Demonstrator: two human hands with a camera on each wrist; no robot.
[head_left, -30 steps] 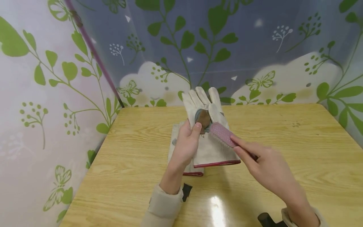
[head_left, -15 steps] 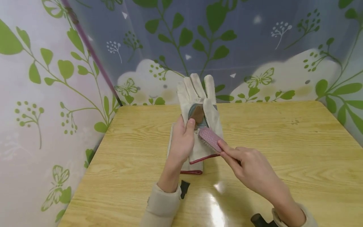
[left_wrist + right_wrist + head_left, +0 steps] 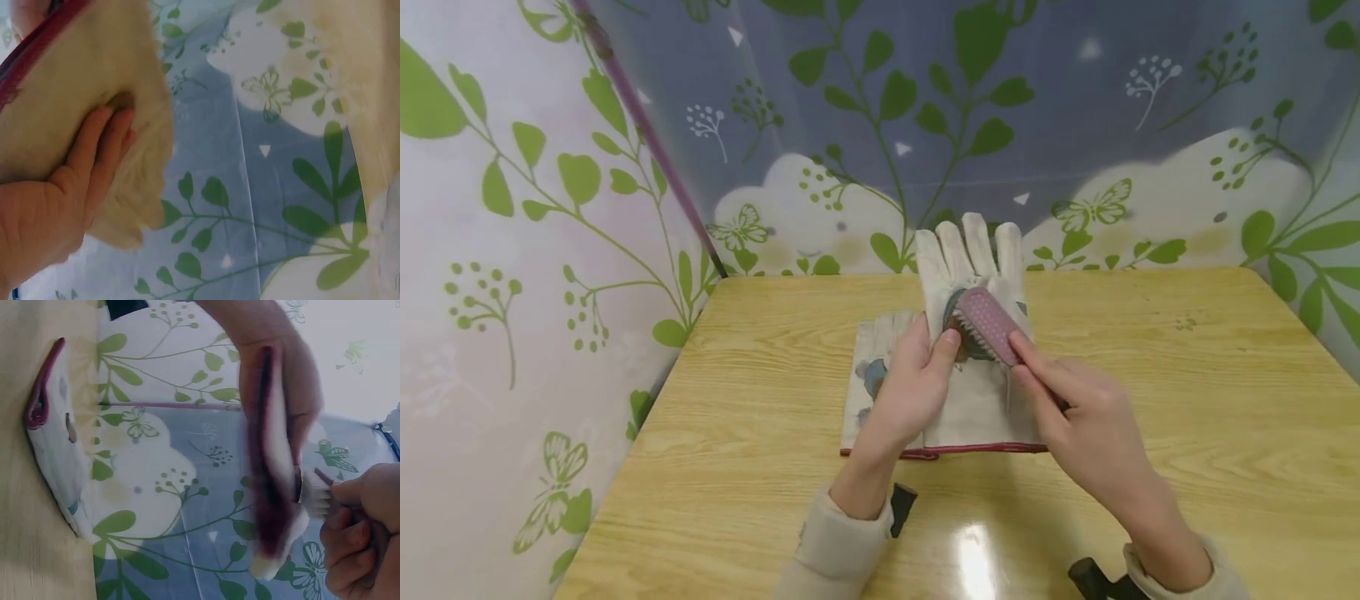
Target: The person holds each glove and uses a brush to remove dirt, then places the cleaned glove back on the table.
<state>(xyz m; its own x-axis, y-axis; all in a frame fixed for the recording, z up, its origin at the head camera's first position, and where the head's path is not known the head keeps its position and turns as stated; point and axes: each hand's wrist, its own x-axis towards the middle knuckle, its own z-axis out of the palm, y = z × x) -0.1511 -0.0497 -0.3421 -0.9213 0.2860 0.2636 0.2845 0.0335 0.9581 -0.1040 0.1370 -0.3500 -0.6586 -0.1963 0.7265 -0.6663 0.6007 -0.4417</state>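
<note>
My left hand (image 3: pixel 910 392) grips a cream work glove (image 3: pixel 973 258) with a red cuff edge and holds it upright above the table, thumb on its palm side. In the left wrist view the left hand's fingers (image 3: pixel 100 140) press the back of the glove (image 3: pixel 81 81). My right hand (image 3: pixel 1075 417) grips a pink brush (image 3: pixel 988 323) and holds its bristles against the glove's grey-brown palm patch. The right wrist view shows the held glove (image 3: pixel 272 487) edge-on with the brush's white bristles (image 3: pixel 315 497) against it. A second glove (image 3: pixel 880 375) lies flat on the table under the first.
The yellow wooden table (image 3: pixel 1187 400) stands in a corner of walls papered with green leaves and butterflies. A purple rod (image 3: pixel 647 142) leans in the left corner. Black wrist-mounted objects (image 3: pixel 901 507) show near both sleeves.
The held glove shifted right and slightly down. The brush moved up from near the cuff to the palm patch. The glove lying on the table now shows more at the left.
</note>
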